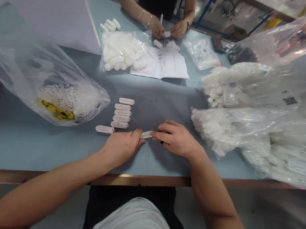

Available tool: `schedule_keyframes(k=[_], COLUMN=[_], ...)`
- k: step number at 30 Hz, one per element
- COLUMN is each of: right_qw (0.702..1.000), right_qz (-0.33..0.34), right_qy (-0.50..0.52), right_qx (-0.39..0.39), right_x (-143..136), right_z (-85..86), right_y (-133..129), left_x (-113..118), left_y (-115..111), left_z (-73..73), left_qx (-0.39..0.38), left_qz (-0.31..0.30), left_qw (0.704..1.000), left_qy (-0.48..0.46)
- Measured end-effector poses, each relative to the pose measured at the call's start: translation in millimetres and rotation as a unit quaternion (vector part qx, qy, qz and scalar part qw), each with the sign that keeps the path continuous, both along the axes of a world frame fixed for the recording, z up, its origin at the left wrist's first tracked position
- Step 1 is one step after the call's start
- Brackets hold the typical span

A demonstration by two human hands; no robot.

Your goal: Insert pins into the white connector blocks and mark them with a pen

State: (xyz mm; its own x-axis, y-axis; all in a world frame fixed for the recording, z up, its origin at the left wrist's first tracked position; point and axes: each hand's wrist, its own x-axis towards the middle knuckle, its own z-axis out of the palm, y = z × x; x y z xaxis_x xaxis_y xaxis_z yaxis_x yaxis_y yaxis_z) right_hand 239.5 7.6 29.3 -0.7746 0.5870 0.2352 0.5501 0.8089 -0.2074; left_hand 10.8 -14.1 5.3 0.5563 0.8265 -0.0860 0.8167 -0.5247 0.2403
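A small white plastic strip with rows of holes (146, 135) is held just above the table. My left hand (122, 145) grips its left end between thumb and fingers, hiding that end. At the strip's right end, the closed fingertips of my right hand (178, 138) pinch it. A short dark object (161, 142) pokes out under the right fingers; its kind cannot be made out. Left of the strip, several similar white plastic pieces lie in a column, among them a top piece (126, 101) and a lower-left piece (105, 129) beside my left hand.
At left stands a clear bag of small white parts (92, 99) with a yellow item inside. Bulky bags of white parts (219, 128) fill the right side. Across the table, a co-worker's hands (157, 27) hold a white piece behind a paper sheet (170, 69) and another bag (120, 51).
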Motion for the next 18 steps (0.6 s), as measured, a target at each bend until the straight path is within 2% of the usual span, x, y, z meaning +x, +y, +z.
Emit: schedule_keyframes(k=[4, 7, 10, 12, 13, 14, 15, 17, 18], right_qw=[0.998, 0.999, 0.998, 0.994, 0.991, 0.986, 0.981, 0.970, 0.967], right_qz=[0.031, 0.030, -0.002, -0.044, -0.067, -0.086, -0.102, -0.118, -0.120], right_qy=[-0.051, -0.011, 0.059, 0.098, 0.116, 0.136, 0.157, 0.196, 0.208], right_qx=[-0.006, -0.005, 0.005, 0.018, 0.028, 0.041, 0.056, 0.079, 0.085], right_x=[-3, -1, 3, 4, 3, 1, -2, -11, -17], right_z=[-0.5, -2.1, -0.7, 1.8, 3.1, 4.4, 5.4, 6.2, 6.0], right_y=[0, 1, 3, 2, 1, -1, -3, -9, -12], left_x=[1, -1, -6, -9, -10, -10, -9, -6, -4], left_y=[0, 2, 8, 11, 13, 14, 14, 14, 13], left_z=[0.0, 3.6, 14.1, 22.7, 26.3, 29.1, 30.9, 31.7, 31.3], left_qx=[-0.013, -0.042, -0.095, -0.155, -0.196, -0.243, -0.298, -0.400, -0.437], left_qz=[0.009, 0.016, 0.055, 0.111, 0.141, 0.167, 0.182, 0.187, 0.180], left_qw=[1.000, 0.999, 0.991, 0.969, 0.945, 0.908, 0.853, 0.706, 0.636], left_qy=[0.004, -0.012, -0.075, -0.158, -0.220, -0.297, -0.386, -0.554, -0.610])
